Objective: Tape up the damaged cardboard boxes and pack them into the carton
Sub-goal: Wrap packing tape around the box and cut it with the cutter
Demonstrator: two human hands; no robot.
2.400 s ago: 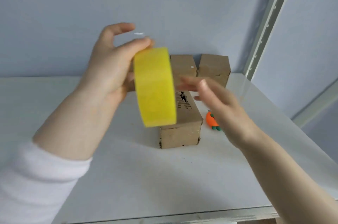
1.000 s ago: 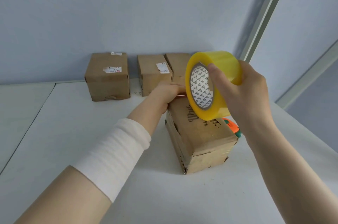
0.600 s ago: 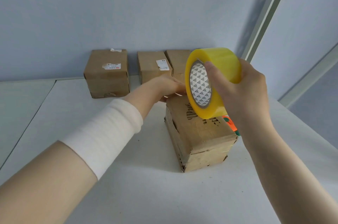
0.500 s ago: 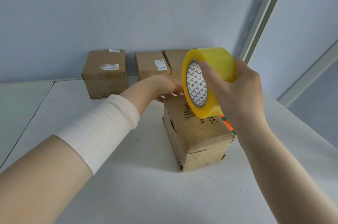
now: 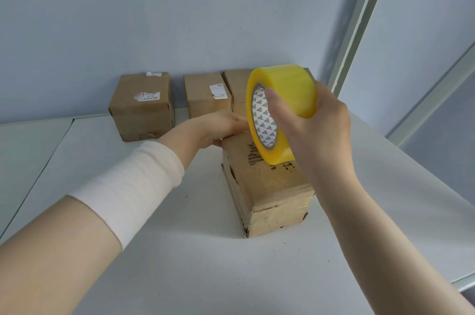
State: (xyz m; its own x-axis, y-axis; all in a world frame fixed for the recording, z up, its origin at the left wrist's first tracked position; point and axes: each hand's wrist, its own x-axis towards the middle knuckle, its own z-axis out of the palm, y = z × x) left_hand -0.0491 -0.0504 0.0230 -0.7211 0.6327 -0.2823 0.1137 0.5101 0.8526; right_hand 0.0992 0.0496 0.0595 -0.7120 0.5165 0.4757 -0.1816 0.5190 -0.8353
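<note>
A worn brown cardboard box with torn edges lies in the middle of the white table. My right hand grips a yellow tape roll, thumb across its patterned core. The roll stands on edge, its lower rim at the box's top face. My left hand rests on the far end of the box top, and the roll hides its fingertips.
Three more brown boxes stand against the back wall: one with a label, a narrower one and one partly behind the roll. A metal upright rises at the back right. The table's edge runs at right.
The roll passed from my left hand to my right. My left hand went down onto the far end of the box, and the roll has come lower and closer to the box top.
</note>
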